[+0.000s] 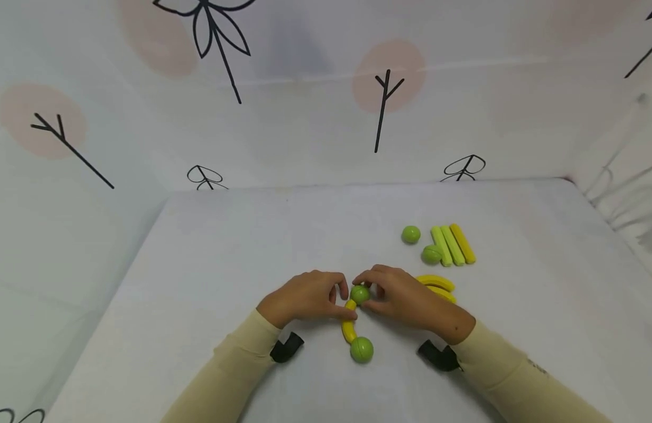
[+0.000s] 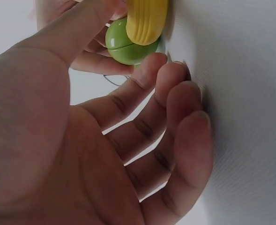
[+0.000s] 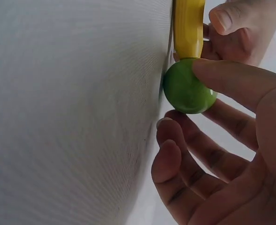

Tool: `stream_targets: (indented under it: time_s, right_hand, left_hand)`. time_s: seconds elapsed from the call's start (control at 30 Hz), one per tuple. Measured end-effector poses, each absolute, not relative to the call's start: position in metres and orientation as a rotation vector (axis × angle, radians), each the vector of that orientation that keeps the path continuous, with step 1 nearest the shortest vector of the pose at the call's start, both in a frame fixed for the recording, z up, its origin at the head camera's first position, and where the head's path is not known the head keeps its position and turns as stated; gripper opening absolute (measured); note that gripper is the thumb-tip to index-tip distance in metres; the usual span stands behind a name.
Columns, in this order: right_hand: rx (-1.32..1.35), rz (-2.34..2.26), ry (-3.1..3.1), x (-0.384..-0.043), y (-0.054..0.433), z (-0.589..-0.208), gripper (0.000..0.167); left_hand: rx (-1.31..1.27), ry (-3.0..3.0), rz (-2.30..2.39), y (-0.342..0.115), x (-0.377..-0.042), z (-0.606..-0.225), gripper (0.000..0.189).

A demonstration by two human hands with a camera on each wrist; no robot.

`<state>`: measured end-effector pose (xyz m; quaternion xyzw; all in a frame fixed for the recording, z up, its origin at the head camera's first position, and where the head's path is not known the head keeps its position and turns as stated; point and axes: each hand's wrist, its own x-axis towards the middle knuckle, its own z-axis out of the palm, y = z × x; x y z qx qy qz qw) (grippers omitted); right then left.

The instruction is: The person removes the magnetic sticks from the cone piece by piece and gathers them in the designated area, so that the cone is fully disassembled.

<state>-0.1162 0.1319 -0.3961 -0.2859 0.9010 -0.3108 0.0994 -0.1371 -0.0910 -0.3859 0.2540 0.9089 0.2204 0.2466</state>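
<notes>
My right hand (image 1: 397, 294) pinches a green ball (image 1: 360, 294) between thumb and fingers; in the right wrist view the thumb lies against this ball (image 3: 187, 89). One end of a yellow curved rod (image 1: 349, 331) meets that ball, and its near end meets a second green ball (image 1: 362, 350). Over the rod is the thumb of my left hand (image 1: 312, 296), its other fingers loosely bent beside the upper ball. From the left wrist, the ridged yellow rod (image 2: 147, 21) partly covers the green ball (image 2: 121, 42). Whether the left thumb touches the rod is hard to tell.
Two yellow curved rods (image 1: 437, 283) lie partly hidden behind the right hand. Farther back are two loose green balls (image 1: 411, 234) and a row of straight rods (image 1: 453, 245), two light green and one yellow. A white patterned sheet (image 1: 305, 129) rises behind the white surface (image 1: 241, 235).
</notes>
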Motion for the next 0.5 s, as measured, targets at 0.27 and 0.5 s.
stream_targets:
  time_s: [0.27,0.5]
  right_hand:
    - [-0.749,-0.954,2.656,-0.1188,0.1327,-0.3939,0.032]
    - [-0.752,-1.009,2.706,-0.1173,0.1317,-0.3932,0.033]
  left_hand:
    - [0.705,2.477,0.611,-0.0904,-0.1364,-0.3837,0.032]
    - [0.749,2.492,0.639,-0.0902,-0.1379,-0.3869,0.028]
